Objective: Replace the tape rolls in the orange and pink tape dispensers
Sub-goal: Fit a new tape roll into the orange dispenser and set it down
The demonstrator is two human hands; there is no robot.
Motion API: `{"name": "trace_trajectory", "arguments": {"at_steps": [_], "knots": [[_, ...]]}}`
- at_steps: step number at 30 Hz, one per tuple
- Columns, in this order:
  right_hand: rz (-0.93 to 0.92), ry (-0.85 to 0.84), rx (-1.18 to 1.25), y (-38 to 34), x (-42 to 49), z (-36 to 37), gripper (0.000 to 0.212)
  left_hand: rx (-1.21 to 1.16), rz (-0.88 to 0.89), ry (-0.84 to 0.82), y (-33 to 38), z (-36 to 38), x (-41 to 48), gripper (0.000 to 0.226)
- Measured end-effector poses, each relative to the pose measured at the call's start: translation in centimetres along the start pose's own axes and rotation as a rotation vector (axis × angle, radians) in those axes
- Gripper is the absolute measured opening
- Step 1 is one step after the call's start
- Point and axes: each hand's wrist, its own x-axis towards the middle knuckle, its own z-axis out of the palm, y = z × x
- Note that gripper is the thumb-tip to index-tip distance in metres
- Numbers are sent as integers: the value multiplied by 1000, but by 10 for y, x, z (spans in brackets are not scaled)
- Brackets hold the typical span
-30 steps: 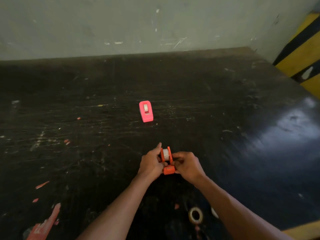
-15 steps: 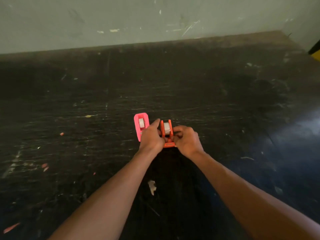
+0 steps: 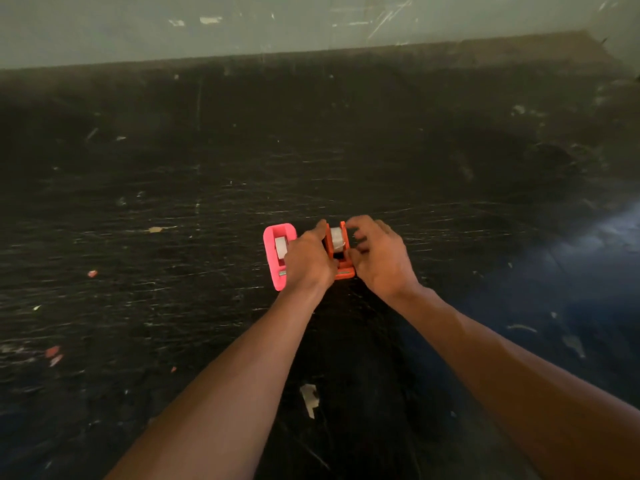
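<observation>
The orange tape dispenser [image 3: 338, 254] stands on the dark table with a clear tape roll [image 3: 337, 239] in it. My left hand [image 3: 308, 261] grips its left side, thumb along the top edge. My right hand [image 3: 379, 258] is at its right side with the fingers loosened and partly lifted, the lower fingers still touching the body. The pink tape dispenser [image 3: 277, 252] lies right beside it on the left, with a pale roll [image 3: 281, 245] inside, partly hidden behind my left hand.
The scratched black table [image 3: 173, 237] runs back to a pale wall [image 3: 311, 22]. A torn scrap of tape [image 3: 310, 398] lies between my forearms. Small pink and orange flecks [image 3: 53, 355] dot the left side.
Both hands carried the orange dispenser forward from near me to right beside the pink one. My right fingers have loosened since half a second ago. The view has shifted forward.
</observation>
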Motion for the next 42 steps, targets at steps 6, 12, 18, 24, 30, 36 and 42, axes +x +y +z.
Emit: {"name": "trace_trajectory", "arguments": {"at_steps": [6,12,18,24,30,36,42], "knots": [[-131,-92,-160,-12,8,-6,32,57,-42,-17,8,-7,8,35],[-193,-58,-235,-16,9,-5,25,136,-67,-34,10,-7,17,24],[-157,-44,-257,-21,15,-7,19,130,-107,-40,6,-5,18,21],[-143,-32,-265,-20,-1,-4,15,103,-100,-42,6,-4,18,26],[-153,-1,-209,-16,-28,-2,21,69,-143,-33,7,-2,17,35],[-148,0,-184,-18,-36,-3,24,94,-177,-2,9,0,18,37],[-179,18,-182,-16,-42,1,25,54,-214,40,8,5,22,25]]}}
